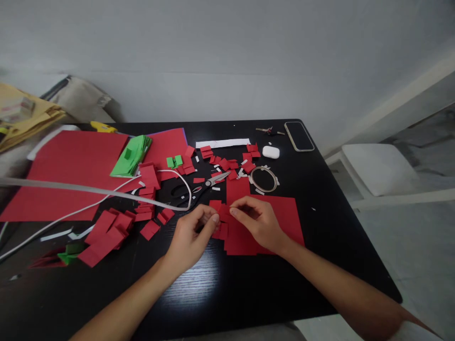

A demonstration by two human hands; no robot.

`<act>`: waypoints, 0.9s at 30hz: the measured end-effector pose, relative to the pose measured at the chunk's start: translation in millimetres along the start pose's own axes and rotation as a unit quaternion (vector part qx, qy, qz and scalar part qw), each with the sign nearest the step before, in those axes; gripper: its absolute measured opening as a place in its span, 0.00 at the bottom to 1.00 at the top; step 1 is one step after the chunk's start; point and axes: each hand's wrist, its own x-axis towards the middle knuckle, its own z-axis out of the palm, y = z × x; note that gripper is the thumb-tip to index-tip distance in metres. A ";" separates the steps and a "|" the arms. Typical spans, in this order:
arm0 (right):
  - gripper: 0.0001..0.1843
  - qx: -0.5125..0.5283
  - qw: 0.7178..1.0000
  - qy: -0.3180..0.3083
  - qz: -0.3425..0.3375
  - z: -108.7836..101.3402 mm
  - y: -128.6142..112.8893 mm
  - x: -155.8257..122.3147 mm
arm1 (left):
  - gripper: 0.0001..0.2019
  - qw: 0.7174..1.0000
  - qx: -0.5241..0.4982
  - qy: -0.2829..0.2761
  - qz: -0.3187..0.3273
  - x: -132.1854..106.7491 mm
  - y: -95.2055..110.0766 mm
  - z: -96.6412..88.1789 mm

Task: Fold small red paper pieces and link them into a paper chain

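My left hand point(190, 234) is closed, its thumb and index finger pinched together above the black table. Opposite it, my right hand point(259, 220) is pinched as well, over larger red sheets point(245, 237). A small red paper piece point(223, 213) lies between the fingertips of both hands; its edges blend into the red paper below. Small folded red pieces point(215, 204) lie just beyond my left fingers. Black-handled scissors point(218, 178) rest past the hands, blades partly apart. A roll of tape point(263, 179) lies flat beyond my right hand.
Folded red papers point(110, 234) and a green paper stack point(131, 155) lie left, near a large red sheet point(76, 166). A white cable point(88, 188) crosses there. At the back right are keys point(270, 130), a white case point(270, 152) and a phone point(299, 136). A white chair point(373, 168) stands right.
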 end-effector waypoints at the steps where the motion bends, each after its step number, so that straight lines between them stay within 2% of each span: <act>1: 0.07 0.008 1.000 0.001 0.003 0.0 0.7 0.5 | 0.11 1.000 -0.008 0.000 -0.001 -0.2 0.0 0.3; 5: 0.08 0.022 0.999 -0.020 0.016 -0.3 1.2 2.5 | 0.09 1.000 -0.021 0.021 0.006 -0.2 0.9 -0.2; 10: 0.05 -0.010 0.993 -0.112 0.036 -1.4 -2.2 1.7 | 0.08 0.998 0.016 0.038 0.041 1.4 2.4 -3.4; 12: 0.04 -0.020 0.992 -0.124 0.023 -1.9 -3.4 0.7 | 0.07 0.998 0.034 0.027 0.056 2.1 2.1 -4.5; 17: 0.08 -0.020 0.995 -0.098 0.011 -2.1 -4.5 0.2 | 0.07 0.993 0.071 -0.009 0.090 1.8 0.6 -5.1; 27: 0.08 -0.030 0.998 -0.046 -0.028 1.9 -0.3 -3.7 | 0.08 0.997 0.047 0.019 0.064 -0.8 0.9 -2.8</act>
